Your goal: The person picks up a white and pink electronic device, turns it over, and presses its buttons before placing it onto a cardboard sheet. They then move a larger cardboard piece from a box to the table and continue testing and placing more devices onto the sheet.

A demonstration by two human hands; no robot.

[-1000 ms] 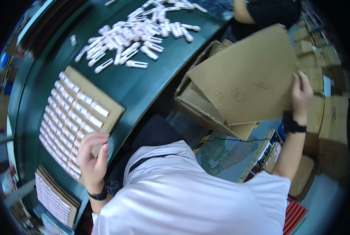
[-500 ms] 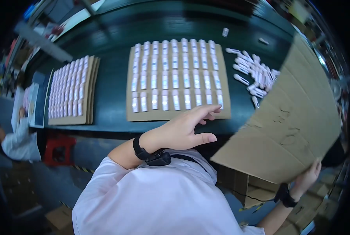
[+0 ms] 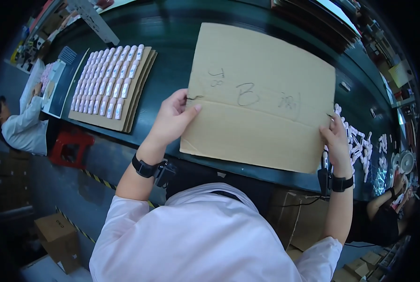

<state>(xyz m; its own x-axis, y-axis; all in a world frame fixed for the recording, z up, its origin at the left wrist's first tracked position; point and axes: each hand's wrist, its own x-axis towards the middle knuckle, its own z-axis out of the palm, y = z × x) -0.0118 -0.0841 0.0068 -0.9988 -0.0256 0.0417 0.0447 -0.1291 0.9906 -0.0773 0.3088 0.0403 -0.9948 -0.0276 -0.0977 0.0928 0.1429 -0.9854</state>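
Observation:
A brown cardboard sheet (image 3: pixel 261 136) with pen marks on it is held level over the table in front of me. My left hand (image 3: pixel 173 117) grips its left edge, thumb on top and fingers underneath. My right hand (image 3: pixel 337 138) pinches the right edge in the same way. The sheet covers the spot where rows of small pink-and-white tubes stood on cardboard, so they are hidden. To the left, more of these tubes (image 3: pixel 107 80) lie in neat rows on a stack of cardboard sheets (image 3: pixel 139 89). Loose tubes (image 3: pixel 358 150) are heaped beside my right hand.
The dark green table (image 3: pixel 172 56) runs across the view. A metal post (image 3: pixel 95 21) rises behind the left stack. At the far left a person (image 3: pixel 24 127) works near a red stool (image 3: pixel 71 149); another person (image 3: pixel 384 211) is at the right. Cardboard boxes (image 3: pixel 59 239) stand on the floor.
The cardboard sheet has swung from the right to over the middle, covering the rows of tubes. My left hand, empty before, has taken hold of its left edge. The view has shifted right.

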